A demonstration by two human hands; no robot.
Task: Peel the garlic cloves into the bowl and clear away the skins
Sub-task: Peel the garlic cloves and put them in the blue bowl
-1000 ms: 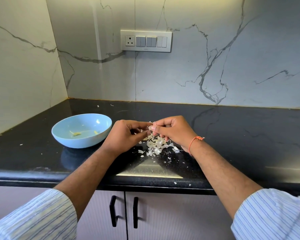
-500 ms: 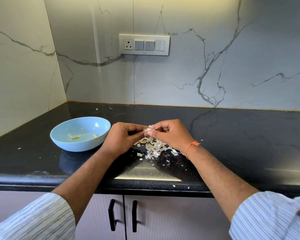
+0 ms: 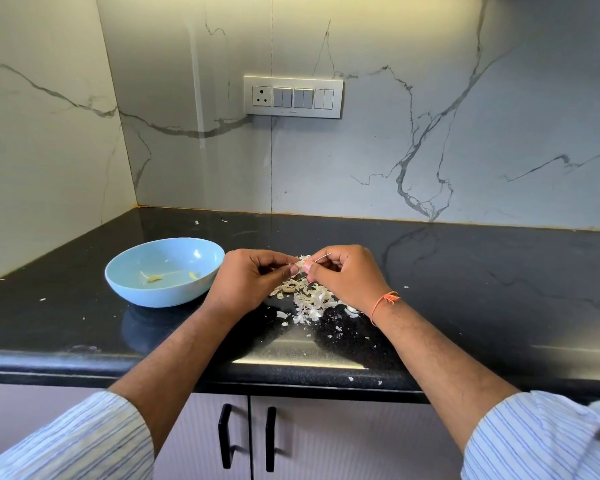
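A small garlic clove (image 3: 302, 263) with loose papery skin is held between both hands above the black counter. My left hand (image 3: 248, 284) pinches its left end with thumb and fingertips. My right hand (image 3: 347, 275) pinches its right side, a thin strip of skin sticking up from the fingers. Under the hands lies a heap of white garlic skins (image 3: 310, 301). A light blue bowl (image 3: 136, 289) stands left of my left hand, with a few yellowish peeled pieces (image 3: 155, 278) inside.
Scattered skin flakes (image 3: 338, 329) lie on the black counter (image 3: 482, 289) toward its front edge and near the back wall. Marble walls close the back and the left corner. Cabinet doors with black handles (image 3: 246, 434) are below the counter.
Both hands stay together over the skin heap and keep working the clove; a thin strip of skin now sticks up from my right fingers. The camera view has tilted down slightly.
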